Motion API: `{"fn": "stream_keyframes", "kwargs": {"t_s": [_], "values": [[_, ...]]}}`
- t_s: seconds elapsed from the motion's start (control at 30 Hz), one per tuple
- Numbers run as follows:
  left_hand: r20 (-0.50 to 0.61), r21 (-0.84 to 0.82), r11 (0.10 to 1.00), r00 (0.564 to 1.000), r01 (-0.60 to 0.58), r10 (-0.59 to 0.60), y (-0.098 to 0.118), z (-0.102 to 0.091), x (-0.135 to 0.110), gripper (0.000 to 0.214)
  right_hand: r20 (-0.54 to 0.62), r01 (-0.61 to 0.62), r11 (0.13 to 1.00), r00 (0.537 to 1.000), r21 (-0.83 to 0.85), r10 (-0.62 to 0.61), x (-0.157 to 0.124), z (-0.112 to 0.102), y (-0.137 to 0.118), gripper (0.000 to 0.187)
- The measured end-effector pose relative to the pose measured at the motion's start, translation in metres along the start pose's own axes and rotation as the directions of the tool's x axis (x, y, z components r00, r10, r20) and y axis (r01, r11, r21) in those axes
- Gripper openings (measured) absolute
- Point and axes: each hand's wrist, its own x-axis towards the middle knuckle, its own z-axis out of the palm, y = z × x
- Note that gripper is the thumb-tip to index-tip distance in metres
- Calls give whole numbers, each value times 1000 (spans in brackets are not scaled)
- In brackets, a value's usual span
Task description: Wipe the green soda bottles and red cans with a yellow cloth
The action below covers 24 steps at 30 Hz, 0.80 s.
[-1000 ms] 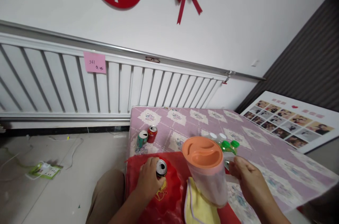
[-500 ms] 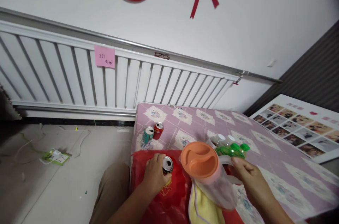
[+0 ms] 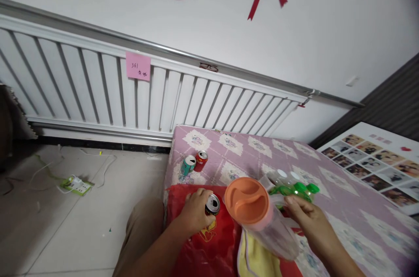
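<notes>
My left hand (image 3: 195,211) is wrapped round an opened drink can (image 3: 212,204) that stands on a red cloth (image 3: 209,246). My right hand (image 3: 303,216) grips the handle of a clear plastic jug with an orange lid (image 3: 247,200). The jug is tilted to the left, its lid close beside the can's top. A yellow cloth (image 3: 253,259) lies under the jug.
A green can (image 3: 187,165) and a red can (image 3: 200,160) stand near the far left corner of the pink-patterned table (image 3: 248,150). Bottles with green and white caps (image 3: 294,185) lie behind the jug. A white radiator (image 3: 98,94) lines the wall. A photo board (image 3: 376,159) sits at right.
The jug has tipped further left toward the can. My view has shifted left and down, so the table things sit more to the right. My left hand keeps its hold on the can.
</notes>
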Motion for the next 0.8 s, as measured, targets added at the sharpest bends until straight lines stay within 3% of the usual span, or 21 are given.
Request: {"fn": "stream_keyframes", "kwargs": {"t_s": [0.27, 0.8], "values": [[-1, -24, 1000, 1000, -17, 17, -2, 1, 1, 60, 102, -19, 1000, 995, -16, 21, 7, 2, -3, 44], [-3, -26, 999, 1000, -23, 23, -5, 3, 1, 60, 213, 147, 977, 970, -155, -113, 21, 7, -7, 45]]}}
